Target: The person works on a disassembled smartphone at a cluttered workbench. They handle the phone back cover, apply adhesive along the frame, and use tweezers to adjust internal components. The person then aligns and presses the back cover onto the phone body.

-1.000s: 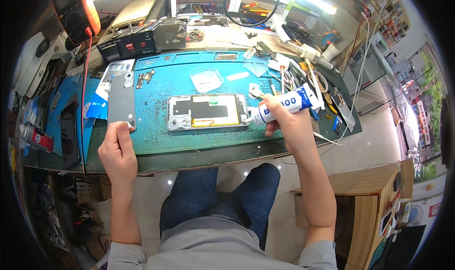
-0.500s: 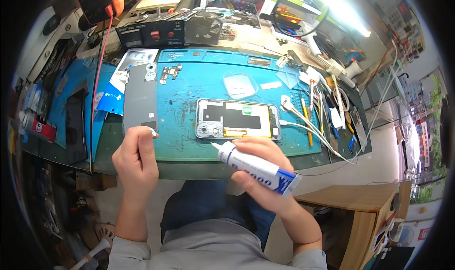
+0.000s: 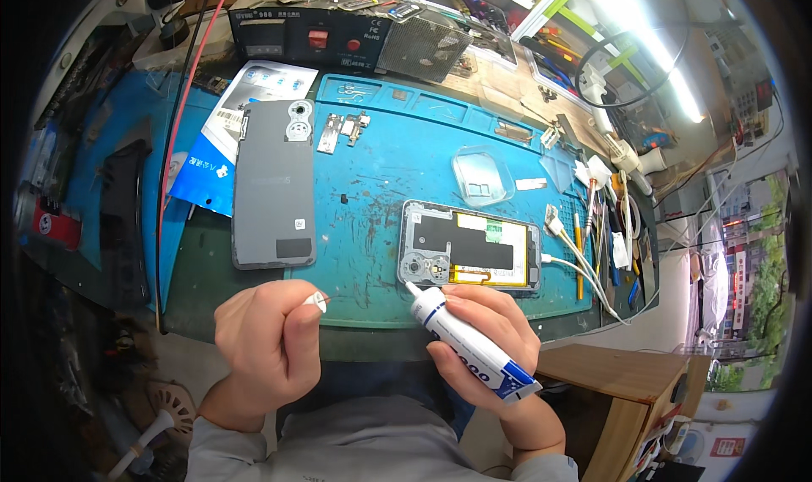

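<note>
We count one blue mat (image 3: 364, 237), one grey panel (image 3: 272, 178) at its left edge and one opened phone (image 3: 480, 249) on the mat, black and yellow inside. Our right hand (image 3: 509, 325) grips one white-and-blue tube (image 3: 459, 338), its nozzle (image 3: 414, 289) moved from the phone's right end to its near left corner; our left hand (image 3: 266, 330) pinches one white cap (image 3: 316, 301).

Black box (image 3: 288, 52) with red switch (image 3: 318, 40) is sitting behind the blue mat (image 3: 364, 249). Circuit boards (image 3: 330, 135) are lying on it; clear dish (image 3: 486, 162) is resting to their right. Blue-and-white packet (image 3: 218, 144) is lying to their left. Strip light (image 3: 647, 38) is glowing, upper right. Wooden cabinet (image 3: 609, 368) is standing lower right.
</note>
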`<state>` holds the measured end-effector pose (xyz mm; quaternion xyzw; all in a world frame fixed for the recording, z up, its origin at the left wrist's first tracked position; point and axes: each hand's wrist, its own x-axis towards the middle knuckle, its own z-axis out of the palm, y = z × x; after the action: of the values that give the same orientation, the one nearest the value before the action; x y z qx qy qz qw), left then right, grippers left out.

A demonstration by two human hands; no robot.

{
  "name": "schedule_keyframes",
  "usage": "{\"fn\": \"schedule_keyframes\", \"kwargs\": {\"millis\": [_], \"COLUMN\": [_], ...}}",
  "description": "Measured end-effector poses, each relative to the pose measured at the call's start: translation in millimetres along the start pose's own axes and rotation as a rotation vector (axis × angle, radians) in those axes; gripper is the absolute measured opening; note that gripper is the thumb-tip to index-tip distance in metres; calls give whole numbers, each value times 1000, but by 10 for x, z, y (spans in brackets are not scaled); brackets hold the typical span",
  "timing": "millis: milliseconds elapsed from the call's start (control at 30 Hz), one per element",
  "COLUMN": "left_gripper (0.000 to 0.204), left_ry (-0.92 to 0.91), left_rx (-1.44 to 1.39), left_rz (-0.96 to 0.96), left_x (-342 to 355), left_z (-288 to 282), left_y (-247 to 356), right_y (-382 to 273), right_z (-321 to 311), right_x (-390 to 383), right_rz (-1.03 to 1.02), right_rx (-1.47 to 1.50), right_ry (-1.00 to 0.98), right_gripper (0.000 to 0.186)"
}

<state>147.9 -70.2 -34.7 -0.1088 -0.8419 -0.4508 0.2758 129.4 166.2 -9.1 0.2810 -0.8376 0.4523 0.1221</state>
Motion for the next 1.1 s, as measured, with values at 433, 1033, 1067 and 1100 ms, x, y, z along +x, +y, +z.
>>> {"fn": "schedule_keyframes", "kwargs": {"millis": [433,1033,1067,1100], "left_gripper": [23,27,28,28], "left_ry": [-45,-55,-55,-56], "left_rx": [-32,-20,-17,-13], "left_rz": [34,42,40,38], "left_x": [25,14,13,13], "left_z": [-53,-46,-45,-43], "left_y": [-15,-24,-23,-20], "right_y": [-40,19,24,30], "right_z": [-57,-119,-120,-122], "right_x": [17,-52,-52,-53], "right_rz": [-29,-36,-40,-44], "right_rx": [-120,-133,-131,-129], "right_ry": [-48,-74,-72,-70], "right_gripper": [39,40,41,41]}}
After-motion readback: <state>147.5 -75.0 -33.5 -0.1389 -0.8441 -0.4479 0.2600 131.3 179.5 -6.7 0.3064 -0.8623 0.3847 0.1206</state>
